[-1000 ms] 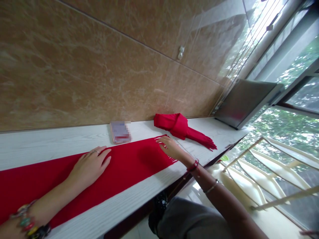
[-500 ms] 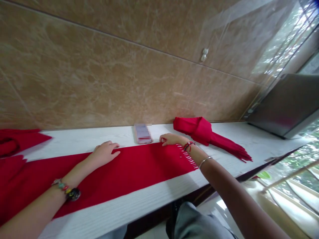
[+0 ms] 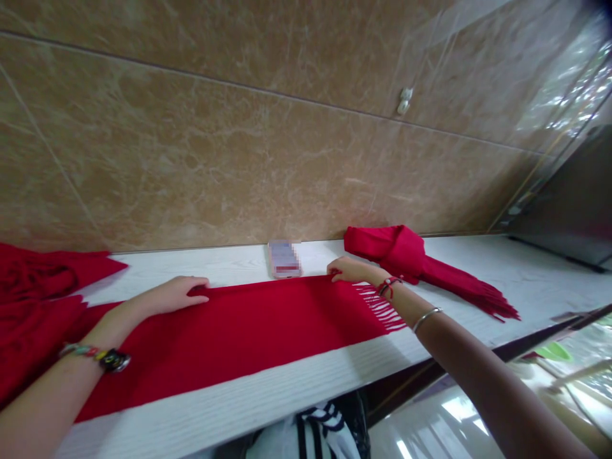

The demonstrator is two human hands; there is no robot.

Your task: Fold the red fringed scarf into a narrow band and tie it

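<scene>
A red scarf [image 3: 268, 325] lies spread lengthwise on the white counter, with a white-looking gap between the strands of its fringe at the right end. My left hand [image 3: 179, 294] rests on the scarf near its far edge, thumb apart from the fingers, holding nothing. At the far edge by the fringe, my right hand [image 3: 352, 269] has its fingers curled and pinched on the cloth. Beyond the scarf, between my hands, a phone [image 3: 285, 260] lies flat, its screen blurred out. On the right a second red scarf [image 3: 396, 248] is folded in a knot, its fringed tail trailing right.
More red cloth [image 3: 43, 306] is bunched at the left end of the counter [image 3: 201, 414]. A brown marbled tile wall [image 3: 239, 159] rises behind it, with a small white fitting [image 3: 405, 101]. A dark grey panel [image 3: 568, 204] stands at the far right, near a window.
My left hand has slid left along the scarf, away from the phone. My right hand stays at the far edge near the fringe. The whole view has shifted slightly.
</scene>
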